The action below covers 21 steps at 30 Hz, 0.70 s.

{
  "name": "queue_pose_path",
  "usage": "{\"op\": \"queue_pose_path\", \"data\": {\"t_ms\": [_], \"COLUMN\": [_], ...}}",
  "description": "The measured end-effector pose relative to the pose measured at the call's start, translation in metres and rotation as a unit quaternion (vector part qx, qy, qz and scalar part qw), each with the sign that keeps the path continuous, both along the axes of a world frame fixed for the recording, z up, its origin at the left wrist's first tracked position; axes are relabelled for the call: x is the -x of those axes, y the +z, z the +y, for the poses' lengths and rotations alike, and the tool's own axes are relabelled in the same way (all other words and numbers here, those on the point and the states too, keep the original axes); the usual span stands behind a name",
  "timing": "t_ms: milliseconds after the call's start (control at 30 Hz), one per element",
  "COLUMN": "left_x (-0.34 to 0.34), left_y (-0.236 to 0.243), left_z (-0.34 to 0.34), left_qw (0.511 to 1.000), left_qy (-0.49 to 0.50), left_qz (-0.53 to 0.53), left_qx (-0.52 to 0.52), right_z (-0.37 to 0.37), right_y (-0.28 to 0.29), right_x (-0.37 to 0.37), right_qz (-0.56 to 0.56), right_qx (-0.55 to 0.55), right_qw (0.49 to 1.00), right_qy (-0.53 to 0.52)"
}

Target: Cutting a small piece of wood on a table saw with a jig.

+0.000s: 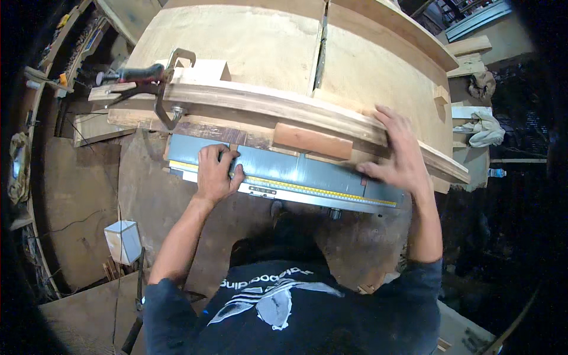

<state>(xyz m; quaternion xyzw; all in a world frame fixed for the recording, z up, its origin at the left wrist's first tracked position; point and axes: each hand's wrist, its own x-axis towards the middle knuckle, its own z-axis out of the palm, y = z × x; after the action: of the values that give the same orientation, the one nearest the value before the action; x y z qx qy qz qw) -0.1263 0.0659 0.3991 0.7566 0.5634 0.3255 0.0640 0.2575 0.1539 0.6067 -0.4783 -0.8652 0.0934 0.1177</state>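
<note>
My left hand rests on a blue-grey metal table top, its fingers bent and the thumb apart. A yellow measuring scale runs along the near edge, just right of that thumb. Spread wide, my right hand has its fingers at a long laminated wooden bar and its thumb over the table's right part. Between the hands, a reddish-brown wood block lies against the near side of the bar. At the left end, a locking C-clamp grips the bar.
Beyond the bar lies a broad plywood panel with a dark slot and a raised far board. A white box stands on the floor at left. Shelving lines the left side; planks, a cloth and a plastic bottle are at right.
</note>
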Motion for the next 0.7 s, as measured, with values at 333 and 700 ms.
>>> {"op": "queue_pose_path", "data": {"t_ms": [333, 700], "left_x": [0.0, -0.003], "left_y": [0.001, 0.007], "left_z": [0.007, 0.01], "left_qw": [1.0, 1.0], "left_qy": [0.019, 0.008], "left_qz": [-0.009, 0.005], "left_qx": [0.006, 0.026], "right_z": [0.067, 0.064], "right_y": [-0.039, -0.037], "right_x": [-0.028, -0.038], "right_qz": [-0.075, -0.047], "right_qx": [0.155, 0.176], "right_qw": [0.984, 0.983], "right_qy": [0.042, -0.001]}}
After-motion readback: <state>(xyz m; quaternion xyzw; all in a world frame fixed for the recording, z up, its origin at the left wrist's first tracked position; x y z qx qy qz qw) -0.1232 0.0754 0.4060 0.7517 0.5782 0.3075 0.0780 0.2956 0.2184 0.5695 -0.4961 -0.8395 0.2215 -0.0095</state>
